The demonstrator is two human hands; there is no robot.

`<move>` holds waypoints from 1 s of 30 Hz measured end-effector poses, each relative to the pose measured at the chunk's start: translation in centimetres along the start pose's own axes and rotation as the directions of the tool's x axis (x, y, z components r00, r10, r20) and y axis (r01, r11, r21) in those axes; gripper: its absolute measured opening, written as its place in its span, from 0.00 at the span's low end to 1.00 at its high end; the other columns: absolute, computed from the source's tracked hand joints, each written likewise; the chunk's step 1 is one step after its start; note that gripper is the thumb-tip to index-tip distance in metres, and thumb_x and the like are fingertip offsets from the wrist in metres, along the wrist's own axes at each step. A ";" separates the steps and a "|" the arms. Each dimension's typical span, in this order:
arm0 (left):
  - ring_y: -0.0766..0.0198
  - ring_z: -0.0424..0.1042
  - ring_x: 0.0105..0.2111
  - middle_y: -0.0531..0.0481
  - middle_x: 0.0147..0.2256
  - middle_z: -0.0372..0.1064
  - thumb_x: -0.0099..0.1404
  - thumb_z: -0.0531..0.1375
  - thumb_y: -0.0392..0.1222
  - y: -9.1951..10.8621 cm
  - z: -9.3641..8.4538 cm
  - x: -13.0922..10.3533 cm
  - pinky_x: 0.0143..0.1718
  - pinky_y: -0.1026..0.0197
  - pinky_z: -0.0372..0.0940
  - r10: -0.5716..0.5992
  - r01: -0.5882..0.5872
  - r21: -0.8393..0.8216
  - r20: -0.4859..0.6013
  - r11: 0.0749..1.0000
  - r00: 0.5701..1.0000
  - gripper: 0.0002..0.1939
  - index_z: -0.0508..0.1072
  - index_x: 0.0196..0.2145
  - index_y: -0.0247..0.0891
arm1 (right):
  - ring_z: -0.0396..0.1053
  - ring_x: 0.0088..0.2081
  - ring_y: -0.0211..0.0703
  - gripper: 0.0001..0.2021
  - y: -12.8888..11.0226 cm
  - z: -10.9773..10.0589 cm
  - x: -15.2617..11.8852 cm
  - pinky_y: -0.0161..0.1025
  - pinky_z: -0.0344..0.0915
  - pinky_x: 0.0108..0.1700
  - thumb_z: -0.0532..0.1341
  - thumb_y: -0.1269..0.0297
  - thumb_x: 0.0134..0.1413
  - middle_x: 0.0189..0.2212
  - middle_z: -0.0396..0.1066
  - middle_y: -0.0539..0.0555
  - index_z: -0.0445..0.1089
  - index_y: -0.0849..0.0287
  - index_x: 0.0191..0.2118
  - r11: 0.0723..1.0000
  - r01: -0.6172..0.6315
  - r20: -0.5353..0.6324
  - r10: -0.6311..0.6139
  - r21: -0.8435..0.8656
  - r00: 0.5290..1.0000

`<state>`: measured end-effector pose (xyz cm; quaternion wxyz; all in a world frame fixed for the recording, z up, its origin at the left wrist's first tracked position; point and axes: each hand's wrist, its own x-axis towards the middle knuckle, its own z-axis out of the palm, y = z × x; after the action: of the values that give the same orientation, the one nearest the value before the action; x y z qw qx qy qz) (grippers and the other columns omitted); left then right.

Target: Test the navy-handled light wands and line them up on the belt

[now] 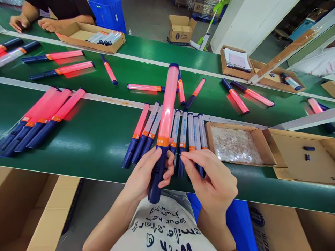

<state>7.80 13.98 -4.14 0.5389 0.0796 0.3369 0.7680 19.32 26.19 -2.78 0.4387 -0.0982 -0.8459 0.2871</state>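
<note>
My left hand (142, 172) is wrapped round the dark blue handle of a light stick (167, 108), which stands nearly upright before me. Its tube glows pink above an orange band. Beside the handle, my right hand (211, 179) is closed in a pinch on a thin, pale sliver (178, 153), too small to name. Behind both hands a row of unlit light sticks (184, 129) with clear tubes lies on the green table (104, 139). At that row's left end lies a glowing stick (141, 122). Several more glowing sticks (69, 104) lie together at the left.
To the right, a cardboard tray (269, 164) holds small clear plastic pieces (235, 144); another tray (295, 157) has small dark parts. Scattered lit sticks (235, 99) lie on the middle strip. Across the table, a person's hands (48, 24) rest near an open box (75, 40).
</note>
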 end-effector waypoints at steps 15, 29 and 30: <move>0.70 0.62 0.24 0.53 0.31 0.63 0.75 0.59 0.61 -0.2 0.7 -0.7 0.21 0.69 0.60 -0.056 0.069 0.142 -0.093 0.987 0.994 0.21 0.68 0.39 0.40 | 0.74 0.44 0.42 0.14 -0.9 -0.1 -0.3 0.43 0.76 0.48 0.65 0.79 0.66 0.43 0.77 0.57 0.73 0.65 0.55 0.977 0.190 0.186 -0.170 -0.098 0.968; 0.70 0.60 0.25 0.54 0.30 0.60 0.76 0.59 0.59 0.1 1.1 -0.6 0.21 0.69 0.58 -0.053 0.065 0.168 -0.072 0.984 0.996 0.20 0.66 0.37 0.39 | 0.74 0.48 0.42 0.08 -1.6 -0.8 0.6 0.42 0.73 0.55 0.64 0.76 0.69 0.46 0.77 0.57 0.73 0.65 0.51 0.964 0.208 0.328 -0.144 -0.168 0.934; 0.70 0.60 0.25 0.54 0.30 0.60 0.76 0.59 0.59 0.1 1.1 -0.6 0.21 0.69 0.58 -0.058 0.068 0.169 -0.066 0.983 0.996 0.20 0.66 0.36 0.39 | 0.74 0.47 0.42 0.08 -1.7 -0.8 0.6 0.42 0.73 0.54 0.64 0.76 0.69 0.46 0.77 0.57 0.73 0.66 0.51 0.962 0.213 0.332 -0.147 -0.170 0.932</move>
<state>8.52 13.88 -3.10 0.5437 0.0916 0.4201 0.7208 19.73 25.39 -1.07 0.3096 -0.0169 -0.9355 0.1697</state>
